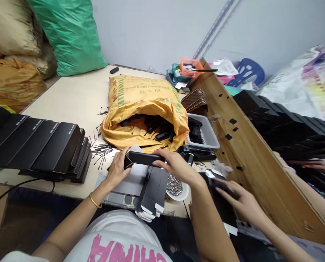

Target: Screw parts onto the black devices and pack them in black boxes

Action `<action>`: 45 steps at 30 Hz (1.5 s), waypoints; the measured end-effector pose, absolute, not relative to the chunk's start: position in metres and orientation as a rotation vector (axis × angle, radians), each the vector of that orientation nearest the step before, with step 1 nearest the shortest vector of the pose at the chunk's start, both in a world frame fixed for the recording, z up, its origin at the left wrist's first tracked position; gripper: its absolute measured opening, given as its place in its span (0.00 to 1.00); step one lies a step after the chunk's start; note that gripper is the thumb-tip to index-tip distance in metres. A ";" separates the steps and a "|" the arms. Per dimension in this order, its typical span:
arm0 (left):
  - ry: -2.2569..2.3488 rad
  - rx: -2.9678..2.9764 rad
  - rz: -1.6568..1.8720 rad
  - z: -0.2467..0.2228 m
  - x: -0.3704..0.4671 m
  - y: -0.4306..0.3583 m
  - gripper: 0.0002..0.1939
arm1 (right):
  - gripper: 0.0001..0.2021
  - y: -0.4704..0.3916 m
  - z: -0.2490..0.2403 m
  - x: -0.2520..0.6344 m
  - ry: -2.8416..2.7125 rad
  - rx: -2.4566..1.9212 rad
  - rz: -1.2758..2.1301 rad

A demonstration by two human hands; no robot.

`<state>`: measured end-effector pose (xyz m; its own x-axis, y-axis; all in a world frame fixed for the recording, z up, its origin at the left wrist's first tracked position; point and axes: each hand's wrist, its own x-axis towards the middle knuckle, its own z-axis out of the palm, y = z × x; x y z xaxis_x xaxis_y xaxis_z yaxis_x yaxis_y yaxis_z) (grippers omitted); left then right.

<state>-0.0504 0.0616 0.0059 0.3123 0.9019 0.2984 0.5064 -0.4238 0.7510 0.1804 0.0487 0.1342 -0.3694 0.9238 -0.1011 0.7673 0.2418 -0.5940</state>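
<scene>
My left hand [118,168] grips a small black cardboard box [128,162], with a white flap raised at its open end. In my right hand [176,166] is a smooth black oblong object [144,158], its far end at the box's opening. How deep it sits inside, I cannot tell. Below my hands lies a stack of flat black cartons [155,187] with white edges. Right of the stack, a white bowl [182,196] holds small shiny metal pieces. Just beyond my hands, a yellow woven sack [146,89] gapes open on black plastic parts [162,135].
Stacked black boxes [57,147] stand at left, near loose thin black sticks [101,151]. A grey tray [210,133] of black parts sits by a wooden partition [241,156]. A co-worker's hand [241,200] works on black cartons at right. A green sack [69,36] stands behind.
</scene>
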 end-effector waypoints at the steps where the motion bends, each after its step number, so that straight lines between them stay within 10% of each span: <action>1: 1.256 2.072 0.964 0.005 -0.051 0.062 0.42 | 0.13 0.053 0.138 0.182 -2.276 -1.581 0.808; 16: 1.319 1.895 1.006 -0.001 -0.036 0.055 0.40 | 0.18 0.091 0.079 0.137 -2.011 -1.360 0.861; 28: 1.267 1.756 1.211 -0.011 -0.030 0.043 0.38 | 0.03 0.116 -0.013 0.150 -2.020 -2.218 0.783; 39: 1.212 1.764 1.163 -0.009 -0.016 0.044 0.38 | 0.16 0.072 0.050 0.145 -1.253 -1.347 0.784; 45: 1.199 1.773 1.200 -0.010 -0.019 0.046 0.37 | 0.08 0.056 0.052 0.106 -1.671 -1.389 0.474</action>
